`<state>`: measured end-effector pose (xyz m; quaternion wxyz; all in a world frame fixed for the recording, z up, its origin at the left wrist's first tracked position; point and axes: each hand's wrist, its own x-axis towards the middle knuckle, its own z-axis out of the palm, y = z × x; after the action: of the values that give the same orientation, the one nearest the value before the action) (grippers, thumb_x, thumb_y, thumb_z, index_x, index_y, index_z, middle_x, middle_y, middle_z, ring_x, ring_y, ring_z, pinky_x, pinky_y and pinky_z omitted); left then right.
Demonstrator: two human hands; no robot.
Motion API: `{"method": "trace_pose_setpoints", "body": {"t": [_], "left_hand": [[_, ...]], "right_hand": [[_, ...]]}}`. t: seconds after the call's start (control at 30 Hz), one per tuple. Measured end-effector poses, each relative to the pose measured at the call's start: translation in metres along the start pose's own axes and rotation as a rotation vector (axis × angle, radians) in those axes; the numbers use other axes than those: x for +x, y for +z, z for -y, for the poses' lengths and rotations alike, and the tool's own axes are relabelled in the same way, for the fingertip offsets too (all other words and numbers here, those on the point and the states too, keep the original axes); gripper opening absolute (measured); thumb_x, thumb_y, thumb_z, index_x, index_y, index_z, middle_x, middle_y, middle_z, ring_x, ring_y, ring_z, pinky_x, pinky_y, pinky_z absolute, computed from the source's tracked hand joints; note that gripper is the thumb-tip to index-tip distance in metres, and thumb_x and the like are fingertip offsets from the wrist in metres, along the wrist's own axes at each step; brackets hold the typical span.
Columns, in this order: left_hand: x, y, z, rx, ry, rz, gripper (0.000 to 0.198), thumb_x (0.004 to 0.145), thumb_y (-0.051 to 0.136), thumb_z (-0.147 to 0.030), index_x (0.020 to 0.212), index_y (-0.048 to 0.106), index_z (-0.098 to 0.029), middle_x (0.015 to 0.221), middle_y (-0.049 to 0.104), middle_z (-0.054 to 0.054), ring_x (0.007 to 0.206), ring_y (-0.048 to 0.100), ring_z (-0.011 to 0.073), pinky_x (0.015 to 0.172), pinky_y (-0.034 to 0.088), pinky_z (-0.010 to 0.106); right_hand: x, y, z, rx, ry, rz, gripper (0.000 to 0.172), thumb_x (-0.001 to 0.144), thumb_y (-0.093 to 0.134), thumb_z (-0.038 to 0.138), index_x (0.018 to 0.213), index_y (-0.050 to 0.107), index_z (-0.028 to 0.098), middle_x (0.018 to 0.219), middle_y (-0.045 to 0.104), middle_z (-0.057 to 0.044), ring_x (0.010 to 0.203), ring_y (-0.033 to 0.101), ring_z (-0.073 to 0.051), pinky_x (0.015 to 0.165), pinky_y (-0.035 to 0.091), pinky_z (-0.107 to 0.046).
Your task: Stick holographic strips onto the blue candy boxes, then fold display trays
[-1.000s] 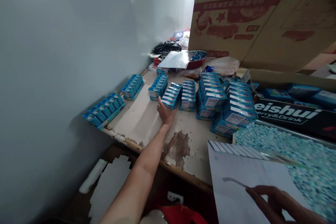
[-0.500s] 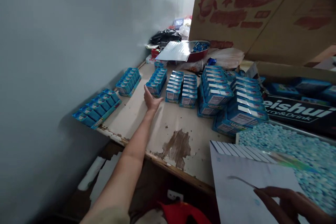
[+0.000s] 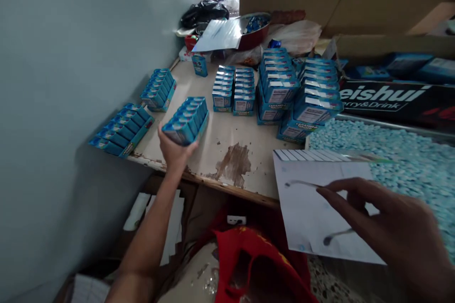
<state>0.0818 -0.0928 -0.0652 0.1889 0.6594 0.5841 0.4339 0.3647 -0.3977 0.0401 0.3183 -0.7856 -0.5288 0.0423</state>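
Boxes in blue card cover most of the worn table [image 3: 227,137], set out in rows and stacks. The left hand [image 3: 174,149] is clenched around the near end of one tray of boxes [image 3: 186,120], thumb on one side and fingers under the other. That tray is tilted up, over the table's front left part, close to the chipped edge. Its far end seems to be just off the tabletop, though I cannot tell for sure.

Two more trays [image 3: 121,129] lie along the wall to the left, the nearer one hanging partly over the table edge. Short rows [image 3: 232,89] and taller stacks [image 3: 280,83] stand further back.

The right hand [image 3: 398,227] hovers over a sheet of paper [image 3: 313,208] at the lower right, fingers stretched and slightly curled. Whether it grips the sheet cannot be told from here. Beside the sheet is a bin of small pale blue pellets [image 3: 391,151], and a red bag [image 3: 256,260] sits open below the table.

By my reading, the step in hand is carrying this one tray away from the rows. Any next move calls for keeping the tray level so the loose-standing boxes do not slide out, and for a firm one-handed hold at its end.
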Motion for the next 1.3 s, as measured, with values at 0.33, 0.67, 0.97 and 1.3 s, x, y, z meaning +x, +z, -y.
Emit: {"method": "trace_pose_setpoints", "body": {"t": [0.33,0.67,0.97,1.3], "left_hand": [[-0.19,-0.008,-0.031,0.126,0.027,0.051,0.124,0.05,0.097,-0.047,0.152,0.032,-0.019,0.141,0.051,0.022,0.133,0.051,0.0435,0.112,0.043,0.058],[-0.11,-0.063,-0.018,-0.305,-0.022,0.284,0.051,0.084,0.071,-0.048,0.128,0.067,-0.024,0.116,0.071,0.01,0.107,0.067,0.0279,0.096,0.053,0.042],[-0.022,-0.015,-0.018,-0.73,-0.282,0.397,0.051,0.07,0.082,-0.057,0.101,0.078,-0.016,0.093,0.076,0.007,0.086,0.066,0.0179,0.081,0.052,0.03],[-0.007,-0.007,-0.02,-0.724,-0.302,0.451,0.037,0.065,0.088,-0.05,0.07,0.072,-0.017,0.07,0.068,0.001,0.069,0.057,0.0135,0.07,0.047,0.028]], "right_hand": [[0.077,0.031,0.064,0.598,0.062,0.257,0.039,0.078,0.075,0.06,0.073,0.07,0.021,0.053,0.047,0.003,0.05,0.036,-0.01,0.048,0.023,-0.027],[0.134,0.124,0.094,0.762,0.076,0.46,0.033,0.07,0.081,0.048,0.071,0.068,0.018,0.062,0.059,0.001,0.055,0.046,-0.01,0.049,0.032,-0.025],[0.157,0.133,0.116,0.73,0.166,0.486,0.041,0.062,0.085,0.054,0.069,0.065,0.019,0.055,0.052,0.005,0.049,0.036,-0.007,0.045,0.027,-0.024],[0.162,0.156,0.11,0.712,0.278,0.508,0.046,0.056,0.087,0.057,0.067,0.066,0.018,0.058,0.056,0.002,0.05,0.038,-0.007,0.047,0.028,-0.026]]}}
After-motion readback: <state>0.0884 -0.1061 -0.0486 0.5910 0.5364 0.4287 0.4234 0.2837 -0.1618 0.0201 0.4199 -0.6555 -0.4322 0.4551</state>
